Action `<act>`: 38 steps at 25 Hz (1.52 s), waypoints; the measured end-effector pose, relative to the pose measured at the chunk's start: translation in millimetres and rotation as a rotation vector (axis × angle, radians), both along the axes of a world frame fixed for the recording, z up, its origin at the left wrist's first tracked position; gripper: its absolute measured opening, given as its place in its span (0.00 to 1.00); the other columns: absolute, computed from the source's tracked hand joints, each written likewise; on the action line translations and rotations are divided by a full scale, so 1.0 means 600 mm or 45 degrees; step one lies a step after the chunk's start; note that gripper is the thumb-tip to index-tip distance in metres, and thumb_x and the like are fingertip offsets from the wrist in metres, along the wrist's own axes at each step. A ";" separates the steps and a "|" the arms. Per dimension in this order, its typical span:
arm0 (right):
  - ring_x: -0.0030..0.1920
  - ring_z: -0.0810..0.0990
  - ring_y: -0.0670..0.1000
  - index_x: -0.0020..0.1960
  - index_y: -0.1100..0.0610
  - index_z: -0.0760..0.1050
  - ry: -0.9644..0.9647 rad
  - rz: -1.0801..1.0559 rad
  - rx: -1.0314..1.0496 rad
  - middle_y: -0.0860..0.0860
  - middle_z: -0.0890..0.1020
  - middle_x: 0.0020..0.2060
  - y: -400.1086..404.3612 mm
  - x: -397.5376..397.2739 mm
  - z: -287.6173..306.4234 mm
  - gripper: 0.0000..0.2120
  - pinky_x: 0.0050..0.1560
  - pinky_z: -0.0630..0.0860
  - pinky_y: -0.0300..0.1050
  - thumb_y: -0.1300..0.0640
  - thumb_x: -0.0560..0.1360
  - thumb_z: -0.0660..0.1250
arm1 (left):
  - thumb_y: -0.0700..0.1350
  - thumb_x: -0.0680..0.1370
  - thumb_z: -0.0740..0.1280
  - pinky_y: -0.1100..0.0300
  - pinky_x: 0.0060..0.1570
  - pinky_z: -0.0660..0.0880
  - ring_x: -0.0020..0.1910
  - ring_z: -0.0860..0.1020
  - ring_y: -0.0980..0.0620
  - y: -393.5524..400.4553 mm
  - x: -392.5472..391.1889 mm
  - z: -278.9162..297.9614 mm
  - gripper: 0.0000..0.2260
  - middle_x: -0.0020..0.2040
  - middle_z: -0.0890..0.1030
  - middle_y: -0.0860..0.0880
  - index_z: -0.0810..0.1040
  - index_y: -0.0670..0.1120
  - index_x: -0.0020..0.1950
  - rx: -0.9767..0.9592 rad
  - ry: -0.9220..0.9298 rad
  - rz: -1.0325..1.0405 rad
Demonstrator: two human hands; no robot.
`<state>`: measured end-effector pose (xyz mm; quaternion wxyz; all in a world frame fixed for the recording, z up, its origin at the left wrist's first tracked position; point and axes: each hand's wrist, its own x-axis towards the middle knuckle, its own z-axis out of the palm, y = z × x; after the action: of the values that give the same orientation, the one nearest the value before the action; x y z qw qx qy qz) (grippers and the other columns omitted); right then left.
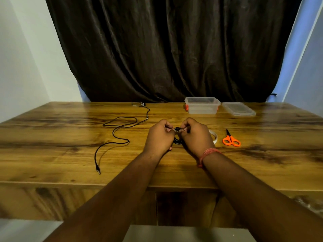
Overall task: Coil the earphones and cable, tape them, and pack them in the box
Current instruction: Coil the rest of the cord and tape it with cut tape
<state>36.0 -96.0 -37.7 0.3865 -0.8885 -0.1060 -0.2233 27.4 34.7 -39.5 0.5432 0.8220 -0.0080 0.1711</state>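
Observation:
A small black coil of cable [178,137] sits between my two hands above the middle of the wooden table [52,154]. My left hand [160,137] grips its left side with curled fingers. My right hand [195,137] pinches the coil's top right. A long black earphone cable [115,133] lies loose on the table to the left, its jack plug near the front edge and its far end near the curtain. A white tape roll [214,136] is partly hidden behind my right hand. The clear plastic box [202,105] stands open at the back.
The box's clear lid [238,109] lies flat to the right of the box. Orange-handled scissors [231,139] lie right of the tape roll. A dark curtain [166,49] hangs behind the table's back edge.

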 end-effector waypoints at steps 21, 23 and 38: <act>0.44 0.80 0.53 0.50 0.53 0.78 0.218 0.354 0.609 0.55 0.81 0.46 -0.009 -0.003 -0.001 0.12 0.53 0.80 0.63 0.63 0.70 0.75 | 0.42 0.78 0.69 0.65 0.22 0.65 0.28 0.71 0.56 0.010 -0.007 0.011 0.03 0.39 0.81 0.47 0.81 0.46 0.45 -0.296 0.105 -0.213; 0.48 0.83 0.55 0.50 0.49 0.78 0.225 0.348 0.596 0.52 0.82 0.46 -0.010 -0.004 -0.003 0.11 0.53 0.80 0.62 0.61 0.72 0.74 | 0.41 0.78 0.69 0.64 0.22 0.65 0.27 0.71 0.57 0.012 -0.009 0.012 0.03 0.40 0.82 0.47 0.81 0.46 0.46 -0.321 0.100 -0.228; 0.41 0.79 0.51 0.53 0.61 0.77 0.307 0.457 0.933 0.57 0.79 0.40 -0.014 -0.011 0.013 0.08 0.47 0.76 0.48 0.68 0.75 0.69 | 0.42 0.79 0.67 0.65 0.22 0.65 0.28 0.72 0.54 0.005 -0.021 0.013 0.03 0.39 0.81 0.51 0.78 0.42 0.49 -0.172 -0.023 -0.239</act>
<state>29.7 -104.5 -30.0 0.7192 -0.6795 -0.1268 -0.0699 14.9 37.8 -31.5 0.6109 0.7775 -0.0785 0.1271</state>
